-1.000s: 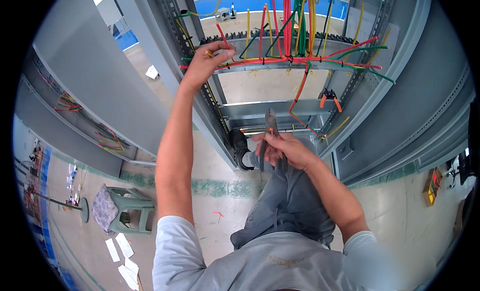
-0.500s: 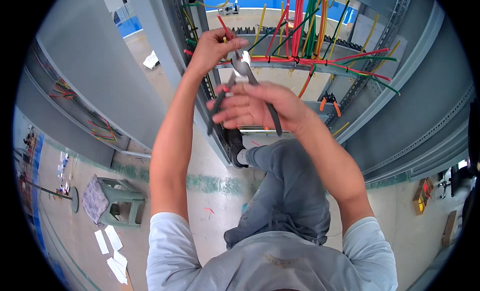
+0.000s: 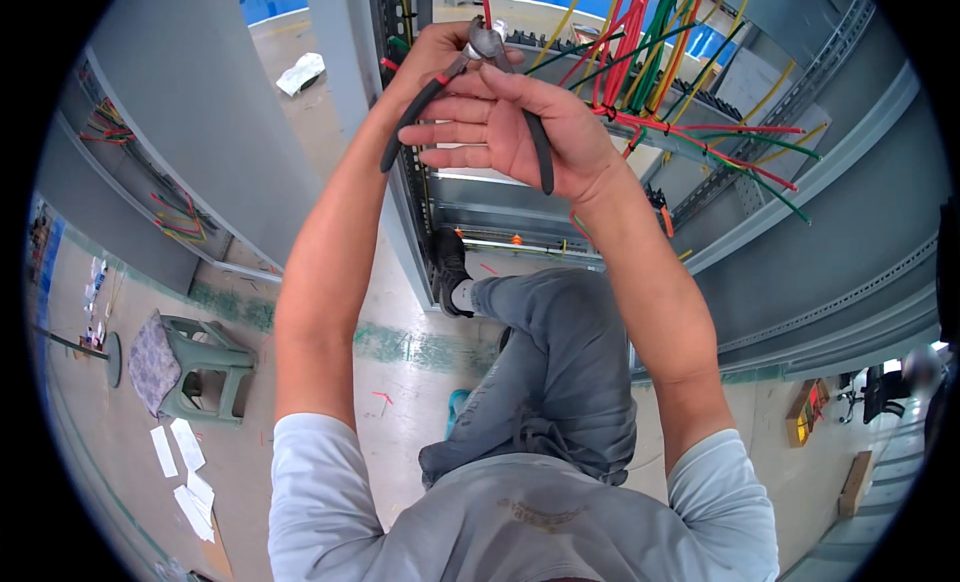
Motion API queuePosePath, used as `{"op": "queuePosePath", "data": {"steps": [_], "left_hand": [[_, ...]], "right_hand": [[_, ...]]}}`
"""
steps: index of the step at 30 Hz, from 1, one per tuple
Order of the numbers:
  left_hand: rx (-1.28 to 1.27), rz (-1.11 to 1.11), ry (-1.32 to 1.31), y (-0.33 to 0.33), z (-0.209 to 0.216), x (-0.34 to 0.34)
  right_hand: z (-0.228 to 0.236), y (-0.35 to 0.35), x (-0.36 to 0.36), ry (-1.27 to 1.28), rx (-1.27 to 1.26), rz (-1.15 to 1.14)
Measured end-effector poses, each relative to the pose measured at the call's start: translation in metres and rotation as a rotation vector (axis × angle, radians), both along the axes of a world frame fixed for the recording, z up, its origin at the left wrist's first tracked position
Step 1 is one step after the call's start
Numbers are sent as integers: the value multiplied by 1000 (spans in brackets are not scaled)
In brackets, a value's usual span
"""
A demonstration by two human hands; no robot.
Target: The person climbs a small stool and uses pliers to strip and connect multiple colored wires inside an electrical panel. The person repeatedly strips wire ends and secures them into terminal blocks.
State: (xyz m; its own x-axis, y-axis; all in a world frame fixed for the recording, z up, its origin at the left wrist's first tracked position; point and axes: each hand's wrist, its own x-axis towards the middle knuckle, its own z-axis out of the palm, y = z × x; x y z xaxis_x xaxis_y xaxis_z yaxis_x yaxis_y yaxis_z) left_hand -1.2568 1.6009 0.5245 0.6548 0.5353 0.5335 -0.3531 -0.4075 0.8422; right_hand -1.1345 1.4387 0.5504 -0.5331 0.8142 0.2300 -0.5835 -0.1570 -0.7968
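My right hand [image 3: 530, 132] holds a pair of cutting pliers [image 3: 486, 48], their black handles spread wide. One handle runs behind the thumb and palm; the other crosses past the outstretched fingertips. Just behind the metal jaws, my left hand [image 3: 440, 54] is closed around a red wire [image 3: 486, 8], whose tip sticks up beside the jaws. The pliers and my right hand hide part of the left fingers. Whether the jaws touch the wire, I cannot tell. To the right, a bundle of red, green and yellow wires [image 3: 655, 52] is tied along the cabinet frame.
Grey cabinet panels stand to the left [image 3: 190, 102] and right [image 3: 800, 292]. Orange-handled pliers [image 3: 664, 214] hang on the frame. On the floor are a green stool [image 3: 215, 367], white papers [image 3: 187, 452] and a box [image 3: 806, 414]. My foot [image 3: 452, 267] is beside the cabinet post.
Both hands and the pliers have moved farther up in view. The cabinet and floor have shifted slightly as my head turned. The plier handles stay spread.
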Motion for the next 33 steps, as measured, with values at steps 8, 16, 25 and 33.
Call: {"op": "queuePosePath", "data": {"steps": [8, 16, 25, 33], "left_hand": [[27, -16, -18, -10, 4, -2], [-25, -89, -49, -3, -1, -3], [-53, -66, -14, -8, 4, -1], [-28, -94, -92, -5, 0, -4]], "right_hand": [[-1, 5, -1, 27, -5, -5], [-4, 4, -5, 12, 3, -27], [-9, 6, -8, -19, 4, -174], [3, -3, -31, 103, -98, -163]]}}
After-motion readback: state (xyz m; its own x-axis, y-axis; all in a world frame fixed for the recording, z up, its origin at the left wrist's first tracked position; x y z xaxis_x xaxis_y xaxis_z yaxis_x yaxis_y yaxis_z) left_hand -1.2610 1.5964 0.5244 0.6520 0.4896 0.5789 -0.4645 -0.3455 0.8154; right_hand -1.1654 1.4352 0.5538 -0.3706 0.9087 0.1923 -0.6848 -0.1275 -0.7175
